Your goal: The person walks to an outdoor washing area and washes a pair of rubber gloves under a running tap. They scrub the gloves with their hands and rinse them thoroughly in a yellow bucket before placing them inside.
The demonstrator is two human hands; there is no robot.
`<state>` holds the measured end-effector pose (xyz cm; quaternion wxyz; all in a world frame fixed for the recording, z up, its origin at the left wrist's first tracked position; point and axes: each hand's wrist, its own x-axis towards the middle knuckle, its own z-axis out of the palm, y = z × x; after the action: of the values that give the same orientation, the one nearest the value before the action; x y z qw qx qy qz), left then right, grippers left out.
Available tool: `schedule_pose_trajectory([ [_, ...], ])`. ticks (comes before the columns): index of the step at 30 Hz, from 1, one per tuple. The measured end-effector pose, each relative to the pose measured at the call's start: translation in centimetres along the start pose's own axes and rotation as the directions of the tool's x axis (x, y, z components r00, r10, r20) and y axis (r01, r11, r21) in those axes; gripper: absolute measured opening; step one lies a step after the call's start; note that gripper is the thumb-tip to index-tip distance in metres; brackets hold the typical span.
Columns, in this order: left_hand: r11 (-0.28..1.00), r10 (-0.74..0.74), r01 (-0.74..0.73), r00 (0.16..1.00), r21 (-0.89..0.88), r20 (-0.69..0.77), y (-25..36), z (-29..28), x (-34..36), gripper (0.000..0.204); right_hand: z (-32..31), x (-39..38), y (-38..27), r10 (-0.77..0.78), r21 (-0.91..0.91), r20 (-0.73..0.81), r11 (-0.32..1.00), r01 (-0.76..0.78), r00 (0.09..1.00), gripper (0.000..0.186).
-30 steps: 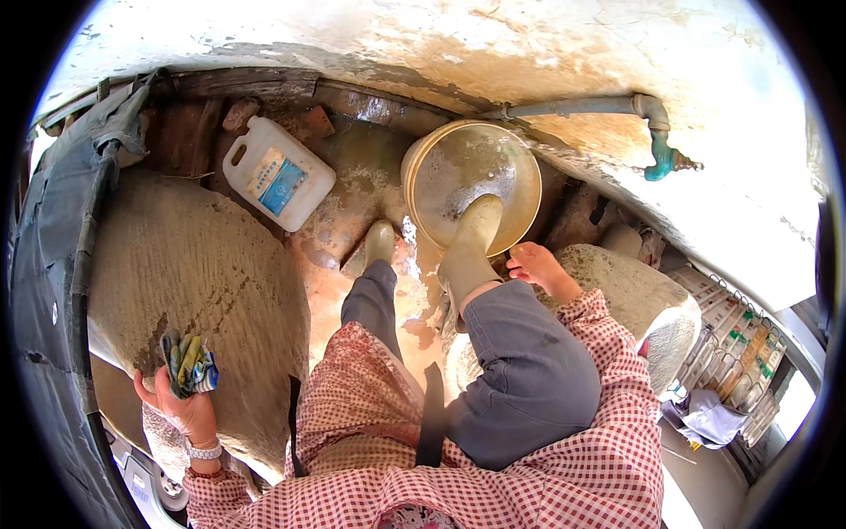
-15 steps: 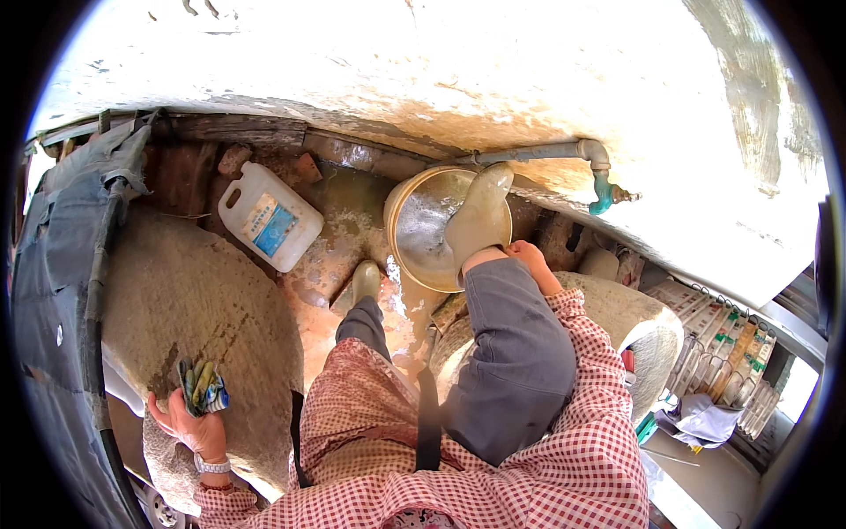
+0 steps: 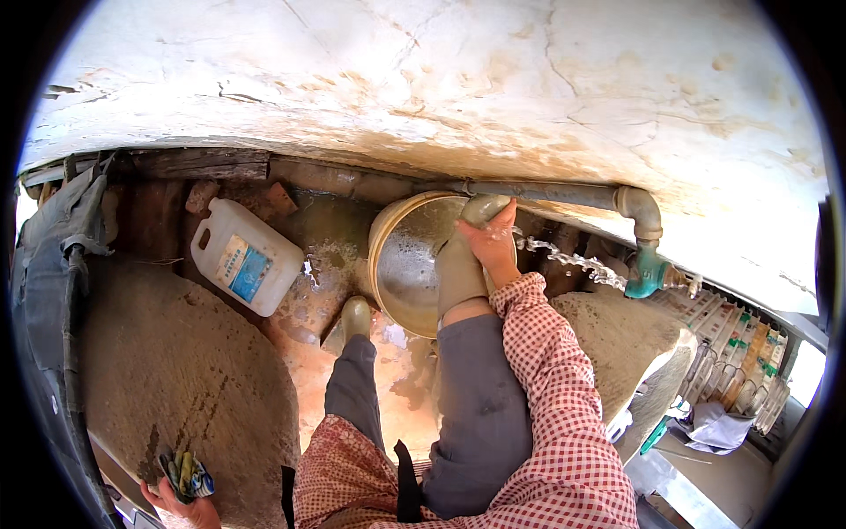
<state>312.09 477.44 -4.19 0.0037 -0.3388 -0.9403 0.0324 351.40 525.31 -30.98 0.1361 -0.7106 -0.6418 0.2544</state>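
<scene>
My right hand [image 3: 492,240] is pressed around the front of the muddy rubber boot [image 3: 460,275] on my right foot. That boot is raised over a pale round bucket [image 3: 381,251] with water in it. From the teal tap [image 3: 646,275], water [image 3: 564,256] shoots leftward toward my hand and boot. At the lower left, my left hand [image 3: 183,510] has its fingers on a crumpled green, yellow and blue cloth bundle [image 3: 187,476], at the big stone slab [image 3: 203,361]. The hand's lower part is cut off by the picture edge. My other boot [image 3: 356,317] stands on the wet ground.
A white jug [image 3: 247,256] with a blue label lies left of the bucket. Grey pipe [image 3: 564,194] runs along the wall's foot. Another stone [image 3: 617,339] stands at right, with stacked clear trays [image 3: 740,353] beyond. Dark sheeting [image 3: 44,300] hangs along the left.
Water now runs from the tap, which was dry before. My right hand has gone from the boot top to the boot's front. My left hand and the cloth sit lower in view.
</scene>
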Motion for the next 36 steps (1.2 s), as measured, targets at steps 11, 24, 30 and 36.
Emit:
schedule_pose_trajectory([
  [11,0.997,0.003,-0.002,1.0,0.077,-0.013,0.8,-0.3,0.3,0.051,3.5,3.4,2.1,-0.217,0.273,-0.349,0.907,0.32,0.912,0.044],
  [24,0.983,0.076,-0.084,0.995,0.161,0.059,0.3,-1.5,0.0,0.05,2.7,-0.9,0.0,-0.179,-0.066,-0.271,0.984,0.167,0.946,0.079],
  [30,0.977,0.104,-0.133,0.98,0.166,0.169,2.9,-2.1,1.0,0.058,3.4,2.6,1.9,-0.066,-0.026,-0.389,0.998,0.061,0.919,0.063],
  [36,0.998,-0.018,0.026,0.989,-0.052,0.148,4.5,-2.3,1.1,0.054,3.2,4.9,4.3,-0.075,0.471,-0.29,0.857,0.211,0.954,0.041],
])
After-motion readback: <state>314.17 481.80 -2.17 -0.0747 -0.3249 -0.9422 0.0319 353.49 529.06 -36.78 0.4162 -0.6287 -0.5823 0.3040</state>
